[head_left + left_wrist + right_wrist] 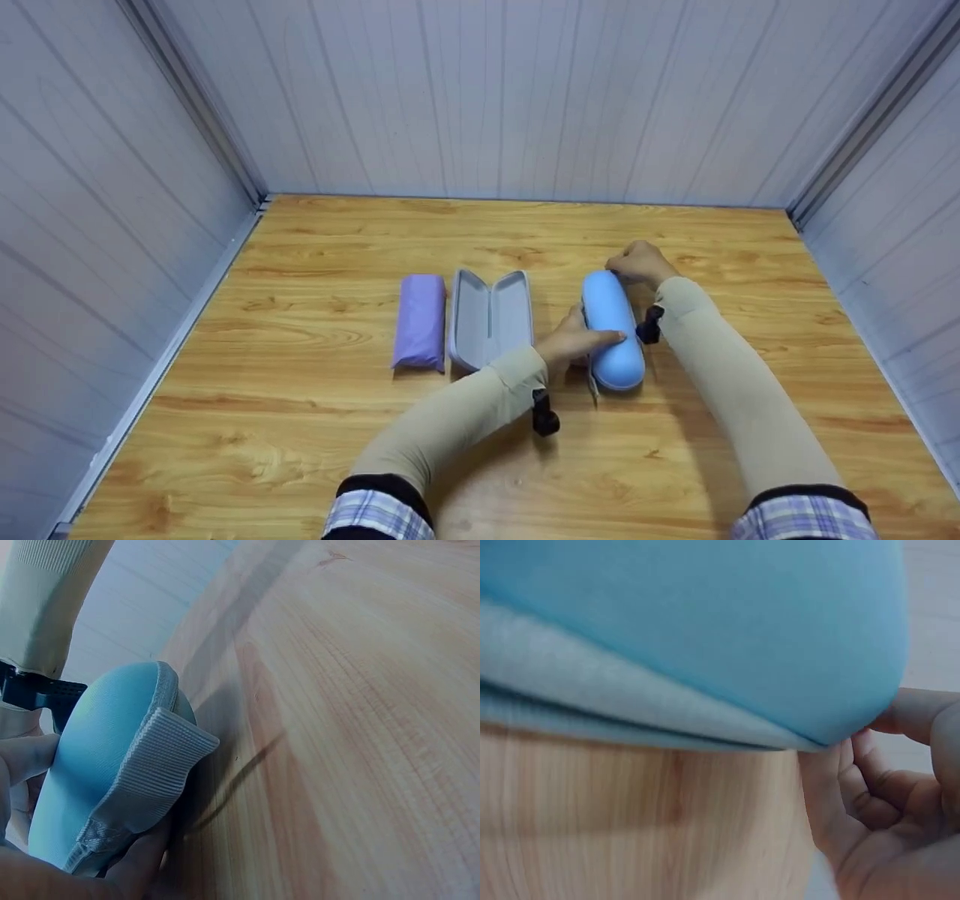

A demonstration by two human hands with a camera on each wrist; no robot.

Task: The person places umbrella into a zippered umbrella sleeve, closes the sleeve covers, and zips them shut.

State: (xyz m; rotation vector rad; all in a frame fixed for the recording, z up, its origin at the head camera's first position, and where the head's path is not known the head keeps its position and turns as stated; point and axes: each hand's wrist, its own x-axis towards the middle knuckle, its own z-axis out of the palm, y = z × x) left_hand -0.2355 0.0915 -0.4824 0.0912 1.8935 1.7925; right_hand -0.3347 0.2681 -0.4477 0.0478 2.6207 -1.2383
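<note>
A light-blue hard zip glasses case [613,330] is held in both hands over the right half of the table. My left hand [574,341] grips it from the left, thumb across the top. In the left wrist view a grey ribbed strap [154,769] stands out from the case's near end, beside the left fingers. At the far end, my right hand [641,264] pinches the tip of the case between thumb and fingers. The right wrist view shows that hand [892,795] at the point where the pale zip band [630,679] ends; what lies between its fingertips is hidden.
Left of the blue case lies an opened grey glasses case [471,322], its near edge partly behind the left sleeve. A purple packet [420,321] lies close along its left side. Pale panel walls [495,97] enclose the wooden table [300,420] at the back and sides.
</note>
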